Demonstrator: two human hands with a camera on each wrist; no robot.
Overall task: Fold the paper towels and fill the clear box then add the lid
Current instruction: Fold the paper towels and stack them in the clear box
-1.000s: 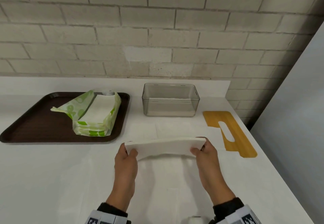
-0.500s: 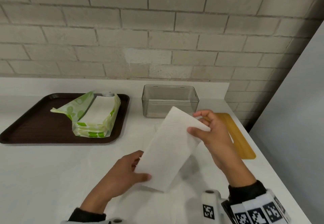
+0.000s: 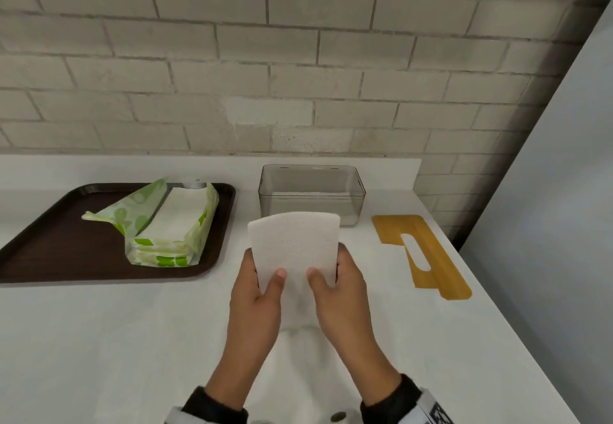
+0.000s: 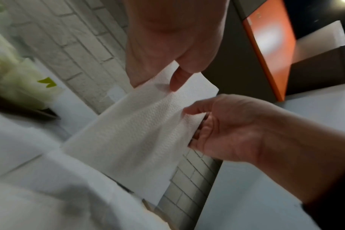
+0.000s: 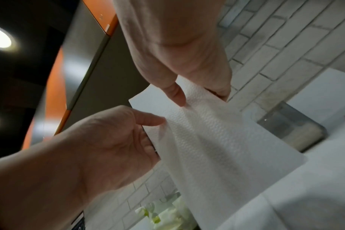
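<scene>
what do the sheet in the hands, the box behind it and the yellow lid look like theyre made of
Sheet: soft white paper towel; the wrist views show a dimpled embossed surface, and it bends limply.
Box: clear, slightly smoky rigid plastic by the look; the counter shows through its walls.
Lid: flat yellow-tan board with a slot, matte, possibly bamboo or plastic; no grain is clear enough to tell.

Hidden and cut-off parts

The white embossed paper towel [image 3: 294, 248] covers both hands' fingers and the front wall of the clear plastic box [image 3: 311, 191]; the dark brown tray [image 3: 66, 251] runs off the head view's left edge.
</scene>
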